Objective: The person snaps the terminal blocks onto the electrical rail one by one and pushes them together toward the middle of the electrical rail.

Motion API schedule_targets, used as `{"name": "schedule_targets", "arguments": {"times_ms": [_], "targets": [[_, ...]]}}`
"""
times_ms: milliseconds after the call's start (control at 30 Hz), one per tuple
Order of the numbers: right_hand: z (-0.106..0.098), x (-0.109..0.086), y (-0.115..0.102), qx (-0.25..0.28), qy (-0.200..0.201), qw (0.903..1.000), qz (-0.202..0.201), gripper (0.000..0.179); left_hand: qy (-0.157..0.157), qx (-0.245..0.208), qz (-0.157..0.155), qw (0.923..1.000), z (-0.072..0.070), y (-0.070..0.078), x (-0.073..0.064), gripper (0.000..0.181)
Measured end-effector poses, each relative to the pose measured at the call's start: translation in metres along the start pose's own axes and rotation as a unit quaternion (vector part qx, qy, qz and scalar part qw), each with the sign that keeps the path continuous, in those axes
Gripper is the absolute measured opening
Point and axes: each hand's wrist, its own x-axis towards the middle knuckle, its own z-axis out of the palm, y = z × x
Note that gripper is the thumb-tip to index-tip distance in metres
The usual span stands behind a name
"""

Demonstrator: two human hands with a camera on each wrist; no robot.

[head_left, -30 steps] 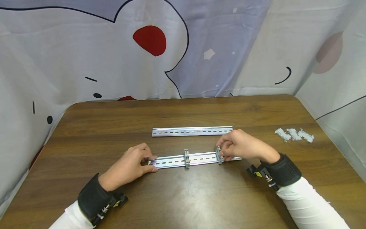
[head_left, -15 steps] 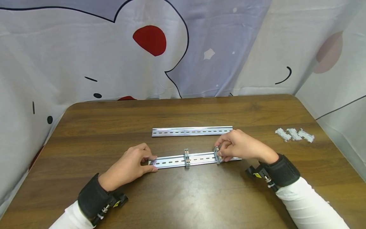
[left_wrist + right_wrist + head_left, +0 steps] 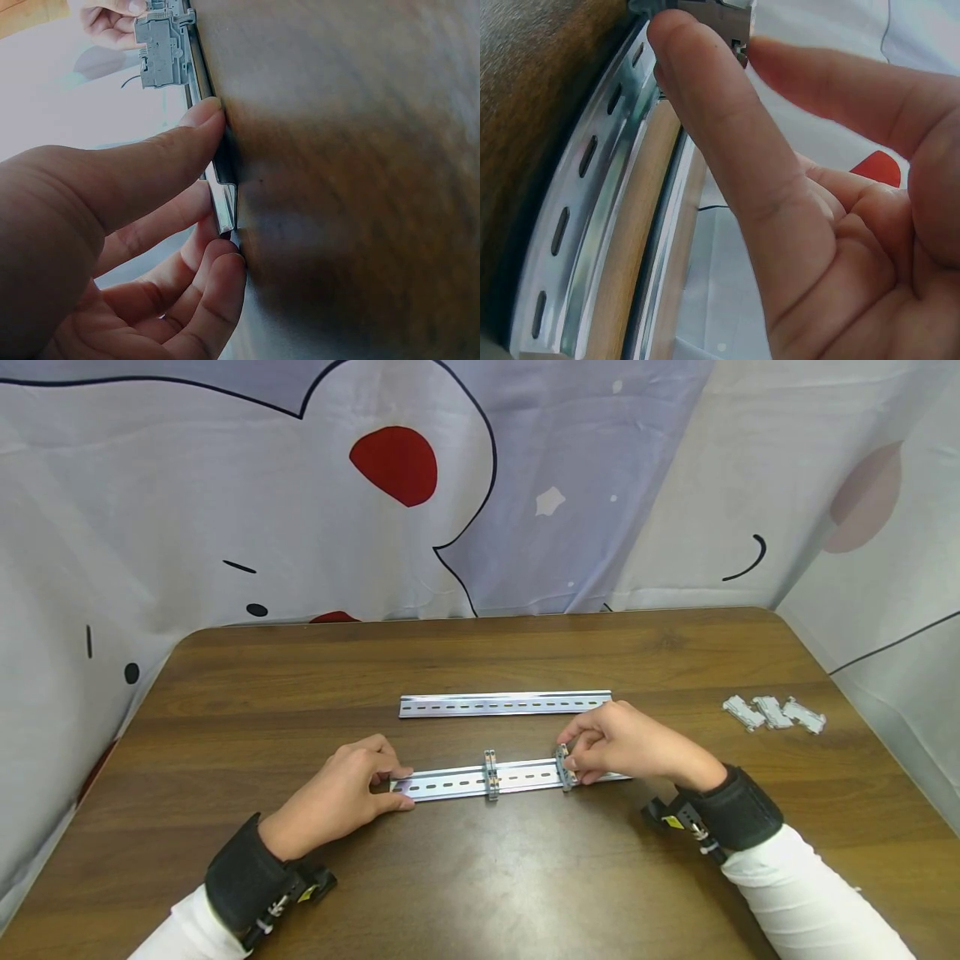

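Head view: slotted metal rail (image 3: 525, 782) flat on the wooden table (image 3: 480, 881), long axis roughly 9 to 3 o'clock. Left hand (image 3: 343, 787) at its 9 o'clock end, thumb and fingers pinching the rail across its edges. Right hand (image 3: 626, 741) grasps a grey block (image 3: 565, 780) sitting crosswise on the rail, toward the 3 o'clock end. Second block, the middle block (image 3: 491, 775), sits crosswise near mid-rail, well apart from the gripped one. Rear rail (image 3: 506, 704) lies at 12 o'clock from the front one, near parallel, not touching it. Three pale pieces (image 3: 772, 712) in a row between 2 and 3 o'clock from the front rail. Printed cloth (image 3: 555, 510) at 12 o'clock, past the table edge.

Left wrist: thumb on one rail edge, fingers bent around the other side near the rail's tip. A block is on the rail at 11 o'clock from the thumb.

Right wrist: two fingertips pinch the block at 12 o'clock; block mostly cut off by the frame. Slotted rail runs down toward 7 o'clock.
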Motion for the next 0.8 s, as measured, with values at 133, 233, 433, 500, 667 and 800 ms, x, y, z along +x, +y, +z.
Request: {"name": "schedule_targets", "arguments": {"times_ms": [133,233,433,500,667,800], "targets": [[-0.0012,-0.0019,-0.0016,0.008,-0.014,0.9999,-0.004,0.039,0.0,0.001,0.0,1.0,0.0002,-0.0004,0.0003,0.038],[-0.001,-0.0021,-0.0011,0.008,-0.02,0.9997,-0.007,0.041,-0.001,0.001,0.001,1.0,0.0001,-0.0004,0.0005,0.038],[0.0004,0.0008,0.0021,0.024,-0.027,0.9993,-0.011,0.035,0.0,0.0,0.002,1.0,-0.0002,0.0,0.0005,0.037],[0.0008,0.0012,0.0027,0.032,-0.029,0.999,-0.014,0.035,0.0,0.0,0.003,1.0,-0.0001,-0.0001,0.0004,0.037],[0.0026,0.0017,0.0026,0.048,-0.033,0.9982,-0.013,0.036,0.002,0.0,0.004,1.0,-0.0001,0.0001,0.0,0.037],[0.0045,0.0025,0.002,0.061,-0.035,0.9974,-0.012,0.036,0.006,0.0,0.008,0.9999,0.0009,-0.0003,-0.0001,0.037]]}}
